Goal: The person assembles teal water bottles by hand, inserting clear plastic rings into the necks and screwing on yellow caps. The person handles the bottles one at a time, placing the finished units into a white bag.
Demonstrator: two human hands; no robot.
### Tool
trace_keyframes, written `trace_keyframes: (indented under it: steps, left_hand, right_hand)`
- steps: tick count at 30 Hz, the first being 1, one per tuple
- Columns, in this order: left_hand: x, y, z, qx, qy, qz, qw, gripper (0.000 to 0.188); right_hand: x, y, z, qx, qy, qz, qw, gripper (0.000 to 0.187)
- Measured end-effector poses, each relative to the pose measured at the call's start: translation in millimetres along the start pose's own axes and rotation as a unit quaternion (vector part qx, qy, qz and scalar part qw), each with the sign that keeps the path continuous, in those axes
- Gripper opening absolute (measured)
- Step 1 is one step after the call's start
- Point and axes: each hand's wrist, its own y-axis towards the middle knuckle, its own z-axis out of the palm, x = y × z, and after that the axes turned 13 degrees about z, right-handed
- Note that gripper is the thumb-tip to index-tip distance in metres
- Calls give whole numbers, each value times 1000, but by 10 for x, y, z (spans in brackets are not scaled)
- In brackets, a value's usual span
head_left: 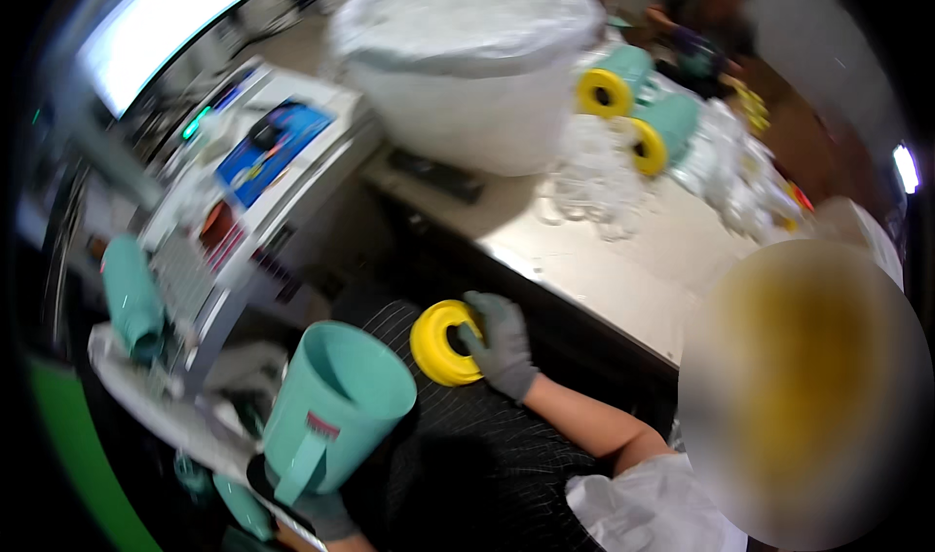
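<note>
My left hand (326, 515), in a grey glove, is under the lower end of a teal plastic jug (336, 396). The jug is tilted, with its open mouth up to the right and its handle toward me. My left fingers are mostly hidden behind the jug, but the hand appears to hold it near the handle. In my right hand (502, 342), also grey-gloved, is a yellow ring-shaped lid (440, 345) with a dark hole in the middle. The fingers close over its right rim, above my dark striped lap. Lid and jug are apart.
A big white-lined bin (467, 84) stands on the worktable (604, 274). Beside it lie clear rings (594, 172) and teal jugs with yellow lids (672, 123). A desk (321, 152) with a monitor and another teal jug (133, 294) are left. A person (711, 26) sits far right.
</note>
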Motion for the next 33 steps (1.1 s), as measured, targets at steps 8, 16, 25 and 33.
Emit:
trace_keyframes:
  steps: [8, 16, 25, 33]
  left_hand:
    - [279, -189, -67, 4, 49, 45, 998, 49]
    - [226, -435, 301, 26, 64, 16, 997, 47]
    - [155, -595, 257, 58, 124, 47, 990, 32]
    - [144, -525, 232, 31, 10, 84, 996, 35]
  right_hand:
    - [-165, -148, 130, 120, 92, 98, 984, 48]
    - [1184, 477, -228, 183, 205, -179, 945, 54]
    - [1107, 110, -124, 222, 197, -213, 931, 53]
    - [1315, 26, -95, 259, 209, -145, 932, 45]
